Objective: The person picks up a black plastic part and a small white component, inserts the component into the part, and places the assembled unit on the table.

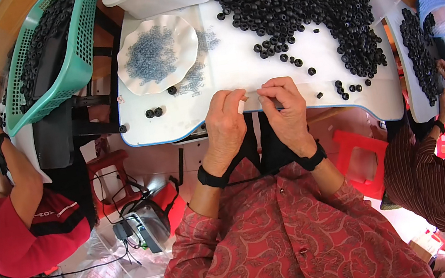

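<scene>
While the left hand (226, 121) and right hand (286, 110) face each other at the table edge (174, 133), each pinches thumb to fingers; whether anything is held cannot be told. From the hands, black ring-shaped parts (353, 17) spread from 12 to 2 o'clock; a white plate (189, 46) of small translucent pieces (152, 59) sits at 10 o'clock.

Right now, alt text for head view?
Left hand and right hand, fingertips pinched, side by side at the near edge of a white table. Beyond, black rings heaped right, a plate of blue-grey bits left. Another person shows each side.
</scene>
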### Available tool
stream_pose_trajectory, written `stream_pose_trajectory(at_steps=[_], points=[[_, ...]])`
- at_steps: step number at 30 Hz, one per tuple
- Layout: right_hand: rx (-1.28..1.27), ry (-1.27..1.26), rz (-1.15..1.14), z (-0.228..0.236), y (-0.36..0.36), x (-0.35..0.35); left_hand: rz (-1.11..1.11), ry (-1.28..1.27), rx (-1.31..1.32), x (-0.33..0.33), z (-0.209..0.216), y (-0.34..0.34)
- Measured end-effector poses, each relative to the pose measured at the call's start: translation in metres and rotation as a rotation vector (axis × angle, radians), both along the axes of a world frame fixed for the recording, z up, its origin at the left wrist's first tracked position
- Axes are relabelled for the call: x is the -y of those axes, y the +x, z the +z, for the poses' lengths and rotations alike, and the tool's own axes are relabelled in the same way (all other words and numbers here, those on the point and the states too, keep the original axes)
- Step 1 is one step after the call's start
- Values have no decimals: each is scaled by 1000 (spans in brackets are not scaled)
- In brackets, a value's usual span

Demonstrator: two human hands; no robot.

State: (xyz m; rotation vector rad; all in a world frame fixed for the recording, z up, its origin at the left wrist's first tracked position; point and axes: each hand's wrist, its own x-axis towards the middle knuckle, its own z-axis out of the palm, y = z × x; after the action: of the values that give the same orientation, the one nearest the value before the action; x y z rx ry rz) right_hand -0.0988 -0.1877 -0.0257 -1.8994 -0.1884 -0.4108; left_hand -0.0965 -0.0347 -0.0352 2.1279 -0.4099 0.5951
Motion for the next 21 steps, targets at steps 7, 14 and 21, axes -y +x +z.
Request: stream_pose_trajectory(at_steps=[7,14,21], points=[[41,-150,21,-4,1,-8,1,-13,-44,-1,3,0],[49,-190,8,2,0,-16,17,5,-42,-1,4,1],[85,-305,-30,-2,2,-19,13,-48,-59,0,6,1]])
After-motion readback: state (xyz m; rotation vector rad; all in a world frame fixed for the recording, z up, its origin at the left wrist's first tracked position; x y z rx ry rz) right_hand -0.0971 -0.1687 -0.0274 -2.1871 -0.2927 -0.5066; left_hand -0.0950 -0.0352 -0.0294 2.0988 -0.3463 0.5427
